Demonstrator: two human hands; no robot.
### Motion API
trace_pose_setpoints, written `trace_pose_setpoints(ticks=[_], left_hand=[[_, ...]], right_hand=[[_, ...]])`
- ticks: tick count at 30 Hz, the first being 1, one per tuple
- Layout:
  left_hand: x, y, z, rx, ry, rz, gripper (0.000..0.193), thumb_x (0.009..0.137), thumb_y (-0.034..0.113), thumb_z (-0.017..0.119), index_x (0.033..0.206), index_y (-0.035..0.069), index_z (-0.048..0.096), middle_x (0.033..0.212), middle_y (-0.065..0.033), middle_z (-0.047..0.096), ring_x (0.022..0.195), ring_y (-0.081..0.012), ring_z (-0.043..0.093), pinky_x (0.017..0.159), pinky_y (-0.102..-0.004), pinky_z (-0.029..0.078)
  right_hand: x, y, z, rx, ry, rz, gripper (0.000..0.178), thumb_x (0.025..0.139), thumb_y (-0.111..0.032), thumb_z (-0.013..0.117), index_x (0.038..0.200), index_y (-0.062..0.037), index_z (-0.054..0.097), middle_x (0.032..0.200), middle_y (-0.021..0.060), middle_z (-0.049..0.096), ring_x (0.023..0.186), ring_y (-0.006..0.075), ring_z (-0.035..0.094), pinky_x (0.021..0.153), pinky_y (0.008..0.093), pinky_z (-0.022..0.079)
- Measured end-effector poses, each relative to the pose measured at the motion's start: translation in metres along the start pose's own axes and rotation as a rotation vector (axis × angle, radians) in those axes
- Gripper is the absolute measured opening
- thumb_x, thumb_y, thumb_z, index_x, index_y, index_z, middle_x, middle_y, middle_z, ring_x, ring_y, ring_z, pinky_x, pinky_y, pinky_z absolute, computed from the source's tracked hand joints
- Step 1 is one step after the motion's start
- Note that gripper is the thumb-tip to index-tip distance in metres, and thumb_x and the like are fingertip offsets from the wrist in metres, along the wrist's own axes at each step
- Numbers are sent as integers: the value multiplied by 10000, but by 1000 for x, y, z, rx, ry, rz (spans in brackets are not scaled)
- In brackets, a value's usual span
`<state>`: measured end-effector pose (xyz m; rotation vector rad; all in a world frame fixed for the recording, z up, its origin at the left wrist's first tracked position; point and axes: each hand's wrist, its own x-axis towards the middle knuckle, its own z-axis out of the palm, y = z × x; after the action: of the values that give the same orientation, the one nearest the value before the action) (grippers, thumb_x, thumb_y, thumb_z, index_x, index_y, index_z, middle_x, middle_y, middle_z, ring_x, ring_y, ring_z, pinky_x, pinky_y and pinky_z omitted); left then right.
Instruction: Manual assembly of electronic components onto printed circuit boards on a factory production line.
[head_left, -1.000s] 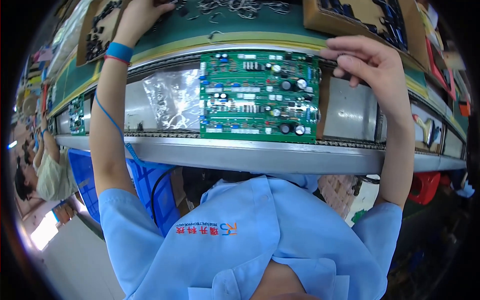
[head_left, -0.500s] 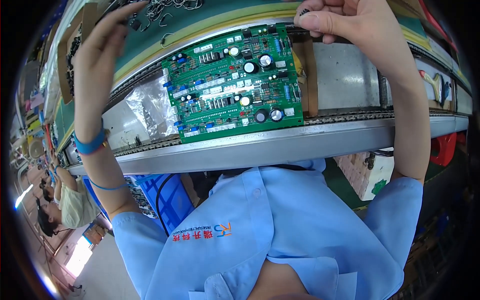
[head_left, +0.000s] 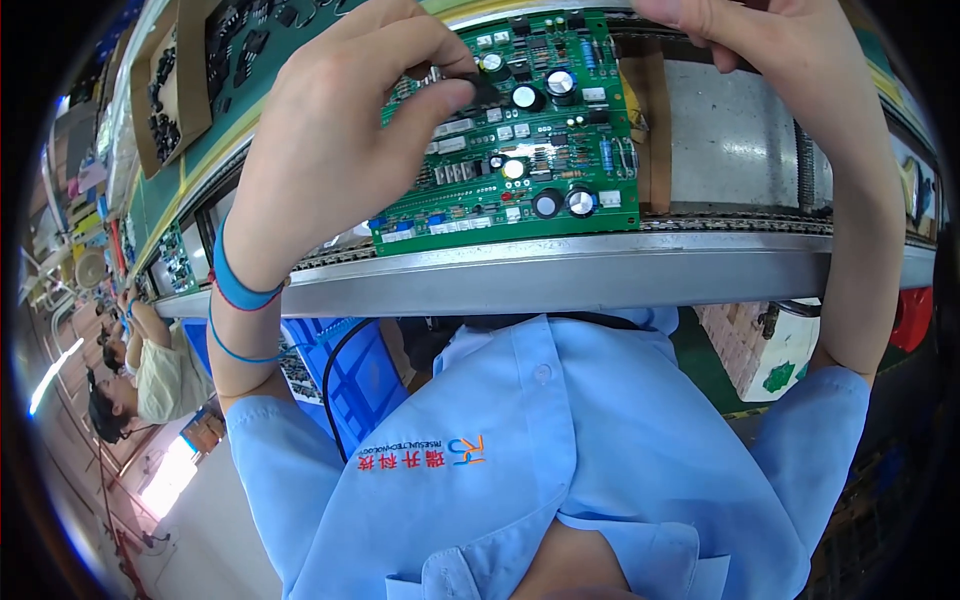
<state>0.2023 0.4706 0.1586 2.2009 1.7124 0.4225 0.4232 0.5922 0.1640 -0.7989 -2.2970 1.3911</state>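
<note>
My left hand (head_left: 345,140) reaches over the green circuit board (head_left: 450,238) from the left. Its thumb and forefinger pinch a small black electronic component (head_left: 486,93) with shiny metal leads, just above or touching the board's upper half; which one I cannot tell. White connectors, round capacitors (head_left: 546,204) and blue resistors (head_left: 606,154) cover the board, whose upper left is hidden behind my hand. Beyond the board's upper right corner is my right hand (head_left: 770,40), with its fingers curled. Its fingertips are partly cut off by the top edge, so what they hold is hidden.
The board rests across a chain conveyor with a metal rail (head_left: 560,280) nearest me. At the upper left, a cardboard box (head_left: 190,95) of black parts stands beside loose black components (head_left: 250,50) on a green mat. Another person (head_left: 165,385) sits at the far left.
My left hand has come from the loose parts to over the board, now with a black component. My right hand has shifted up and right. The board appears slightly higher and further right.
</note>
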Motion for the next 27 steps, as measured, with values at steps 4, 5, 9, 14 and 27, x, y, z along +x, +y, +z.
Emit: trace_pose_setpoints(ticks=[4, 5, 9, 14, 27], left_hand=[[9, 12, -6, 94, -51, -78, 127, 799, 67, 672, 907, 8, 641, 845, -100, 591, 777, -232, 576, 693, -325, 456], [13, 17, -8, 106, -38, -105, 128, 770, 100, 709, 822, 8, 639, 817, -144, 587, 768, -333, 593, 671, -406, 473], [10, 7, -1, 109, -41, -17, 108, 762, 62, 689, 826, 40, 605, 807, -116, 543, 732, -311, 548, 663, -391, 431], [7, -2, 0, 144, 6, 79, 96, 784, 78, 666, 824, 34, 591, 815, -109, 520, 714, -299, 531, 656, -382, 412], [-10, -49, -19, 328, 424, -2, 142, 815, 107, 708, 891, 3, 648, 836, -86, 665, 714, -207, 651, 608, -348, 502]], right_hand=[[3, -4, 9, -104, 122, 154, 159, 883, -124, 703, 965, 11, 706, 780, 29, 678, 601, 39, 549, 506, 196, 427], [2, -6, 9, -103, 114, 147, 159, 883, -124, 703, 965, 11, 706, 780, 29, 678, 601, 39, 549, 506, 196, 427], [8, -5, 3, -141, 72, 156, 161, 862, -130, 728, 922, 19, 713, 708, 24, 661, 559, 39, 528, 490, 189, 401], [10, 20, -6, -224, -35, 138, 154, 891, -171, 689, 970, -42, 717, 800, -23, 638, 644, 10, 508, 531, 170, 386], [-1, 22, 4, -32, 111, 113, 212, 865, -147, 659, 1057, -64, 695, 784, -53, 583, 634, 5, 453, 519, 168, 331]])
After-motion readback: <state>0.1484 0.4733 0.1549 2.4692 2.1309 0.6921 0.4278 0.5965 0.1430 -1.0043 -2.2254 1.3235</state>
